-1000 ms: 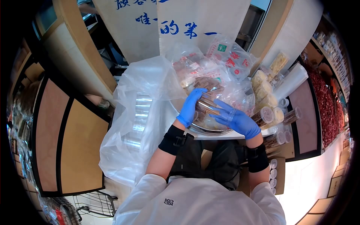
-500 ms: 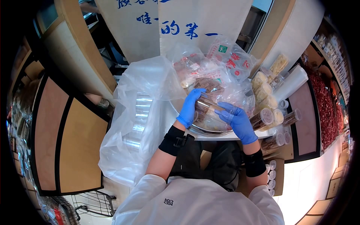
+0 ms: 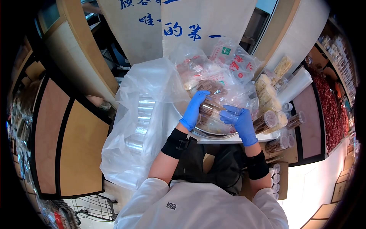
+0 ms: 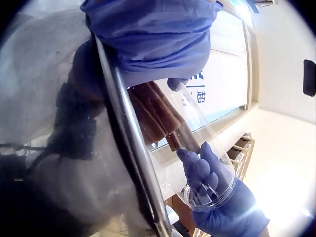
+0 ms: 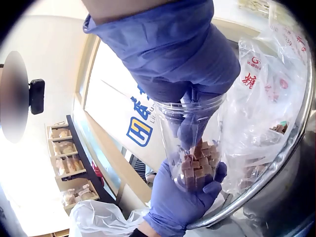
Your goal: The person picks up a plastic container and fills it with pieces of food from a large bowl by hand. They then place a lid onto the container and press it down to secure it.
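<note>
Gloved in blue, the left hand [image 3: 193, 111] grips a clear plastic jar [image 3: 216, 109] lying tilted over the bowl. Its fingers wrap the base end in the right wrist view, where the hand [image 5: 180, 210] is below the brown square-ended sticks [image 5: 200, 168]. The right hand [image 3: 243, 125], also gloved, is at the jar's mouth. In the left wrist view, the fingers of the right hand [image 4: 224, 210] extend inside the jar, bunched and slightly bent, close to the ends of the brown sticks [image 4: 160, 116]. Whether they pinch a stick is not visible.
A metal bowl [image 3: 215, 135] holds plastic bags and more brown sticks. Left of it, a large clear bag [image 3: 126, 152] contains clear jars. Filled jars [image 3: 270, 118] stand at the right, beside a white roll [image 3: 297, 84]; lidded jars are in a box below.
The right hand has turned more upright and its spread fingers have drawn together inside the jar. The left hand and the jar have stayed nearly in place.
</note>
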Demonstrator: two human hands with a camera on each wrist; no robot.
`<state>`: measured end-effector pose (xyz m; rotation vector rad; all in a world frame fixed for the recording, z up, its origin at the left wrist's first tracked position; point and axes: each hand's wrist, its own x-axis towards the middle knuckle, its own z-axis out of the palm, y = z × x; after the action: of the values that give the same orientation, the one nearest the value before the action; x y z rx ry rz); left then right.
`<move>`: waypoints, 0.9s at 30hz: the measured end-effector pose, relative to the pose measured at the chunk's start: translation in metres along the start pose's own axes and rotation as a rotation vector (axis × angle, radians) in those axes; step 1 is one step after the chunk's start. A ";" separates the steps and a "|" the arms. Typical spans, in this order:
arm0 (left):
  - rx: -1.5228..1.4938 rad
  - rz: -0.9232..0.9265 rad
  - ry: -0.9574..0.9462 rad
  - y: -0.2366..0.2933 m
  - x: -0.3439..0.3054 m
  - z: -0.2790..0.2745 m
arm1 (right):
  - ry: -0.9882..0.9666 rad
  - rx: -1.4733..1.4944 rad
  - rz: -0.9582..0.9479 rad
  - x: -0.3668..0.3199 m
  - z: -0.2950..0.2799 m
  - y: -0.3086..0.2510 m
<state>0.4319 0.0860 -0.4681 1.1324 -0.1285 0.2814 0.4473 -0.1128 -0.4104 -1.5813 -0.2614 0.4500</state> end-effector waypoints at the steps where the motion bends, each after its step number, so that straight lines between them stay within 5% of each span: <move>1: -0.003 -0.017 0.002 0.000 0.000 0.000 | 0.003 0.008 0.002 0.000 0.000 0.000; 11: 0.094 0.042 -0.029 -0.005 0.001 -0.005 | -0.086 -0.010 -0.054 -0.002 -0.004 0.001; 17: -0.034 -0.057 -0.040 0.002 -0.001 -0.002 | -0.362 0.064 -0.075 -0.017 -0.007 -0.017; 23: -0.018 -0.065 0.034 -0.002 0.000 -0.003 | -0.279 -0.040 -0.062 -0.008 -0.010 -0.002; 27: 0.025 0.001 -0.002 -0.008 0.002 -0.007 | -0.445 -0.176 -0.173 -0.012 -0.009 -0.004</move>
<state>0.4355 0.0895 -0.4772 1.1576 -0.1277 0.2838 0.4413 -0.1258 -0.4050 -1.5984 -0.7902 0.6549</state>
